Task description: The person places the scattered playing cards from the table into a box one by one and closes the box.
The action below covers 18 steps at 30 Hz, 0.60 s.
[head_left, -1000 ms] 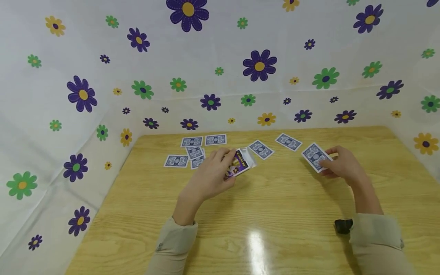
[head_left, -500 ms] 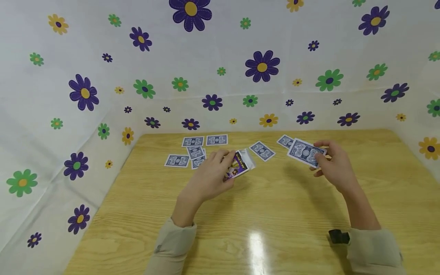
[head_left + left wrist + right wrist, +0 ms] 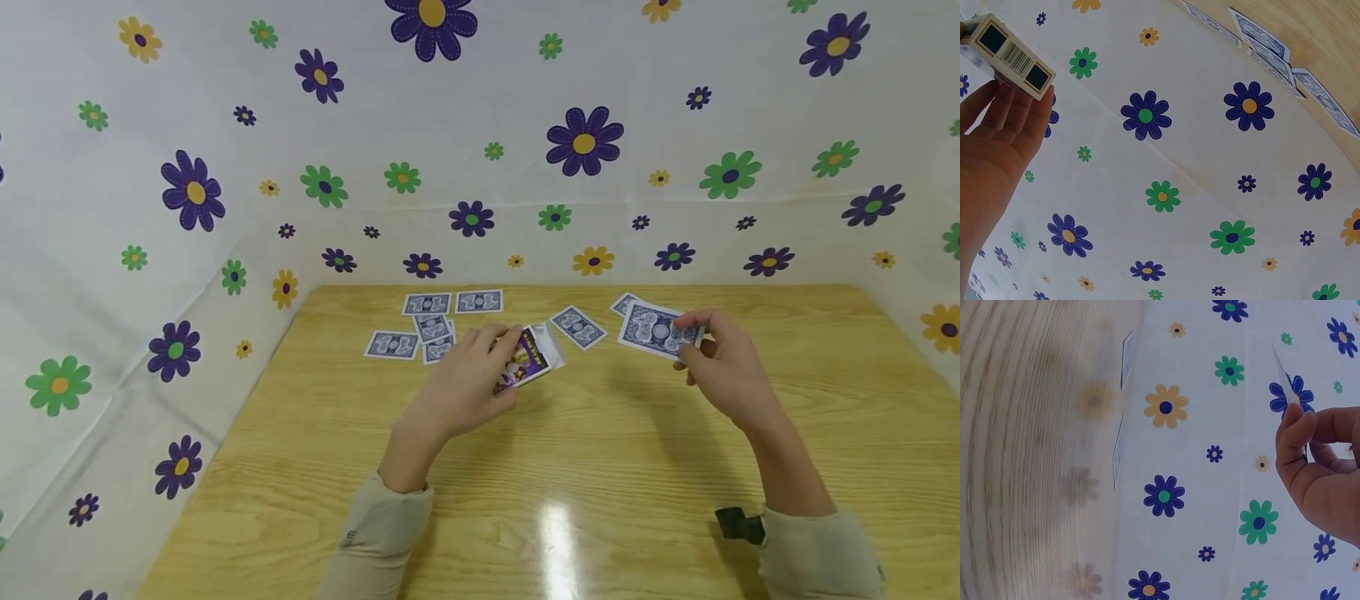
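My left hand (image 3: 461, 387) grips a playing card box (image 3: 538, 357), purple and black on its front, with a pale silvery open end pointing right. In the left wrist view the card box (image 3: 1013, 55) turns its barcode side to the camera. Between thumb and fingers my right hand (image 3: 731, 371) pinches a playing card (image 3: 647, 327), its blue patterned back facing up. That card appears nearly edge-on in the right wrist view, above the fingertips (image 3: 1297, 419). Behind it lies another card (image 3: 624, 301), partly covered from the head camera.
Several blue-backed cards (image 3: 480, 302) lie at the back left of the wooden table (image 3: 600, 467), some overlapping. A single card (image 3: 579, 327) lies at an angle right of the box. Flower-patterned white cloth (image 3: 420, 100) rises behind and at both sides. A black object (image 3: 738, 525) sits by the right sleeve.
The right hand has moved left with its card, which has turned flatter and now partly covers the card behind. The left hand and box stay nearly in place. The head view has shifted slightly.
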Motion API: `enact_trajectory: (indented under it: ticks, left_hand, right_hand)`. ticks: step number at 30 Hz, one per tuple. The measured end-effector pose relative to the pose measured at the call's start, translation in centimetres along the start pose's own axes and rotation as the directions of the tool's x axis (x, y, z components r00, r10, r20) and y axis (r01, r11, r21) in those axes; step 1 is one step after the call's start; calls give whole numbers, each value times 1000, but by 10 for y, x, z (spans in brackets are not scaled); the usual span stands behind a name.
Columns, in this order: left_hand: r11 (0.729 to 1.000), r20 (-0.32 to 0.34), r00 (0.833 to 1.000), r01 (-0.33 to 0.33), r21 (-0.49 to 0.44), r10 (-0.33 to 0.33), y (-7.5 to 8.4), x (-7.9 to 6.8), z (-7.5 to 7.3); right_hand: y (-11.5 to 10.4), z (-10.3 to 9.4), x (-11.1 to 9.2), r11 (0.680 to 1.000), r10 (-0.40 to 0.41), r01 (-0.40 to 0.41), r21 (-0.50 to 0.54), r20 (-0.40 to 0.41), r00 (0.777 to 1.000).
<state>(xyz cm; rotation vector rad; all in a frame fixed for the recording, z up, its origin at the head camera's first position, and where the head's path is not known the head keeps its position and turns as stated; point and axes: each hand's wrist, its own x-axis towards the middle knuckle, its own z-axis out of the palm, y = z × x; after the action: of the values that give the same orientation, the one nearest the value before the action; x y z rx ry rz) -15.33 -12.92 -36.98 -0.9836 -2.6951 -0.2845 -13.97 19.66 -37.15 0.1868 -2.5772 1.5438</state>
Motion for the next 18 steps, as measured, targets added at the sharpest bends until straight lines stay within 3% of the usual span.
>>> enact_trajectory:
  ticks: [8, 18]
  left_hand:
    - [1000, 17, 1000, 1, 0, -1, 2, 0, -2]
    - [1000, 20, 1000, -9, 16, 9, 5, 0, -3]
  right_hand:
    - [-4, 10, -4, 998, -69, 69, -11, 5, 998]
    - [-8, 18, -6, 998, -64, 64, 11, 27, 998]
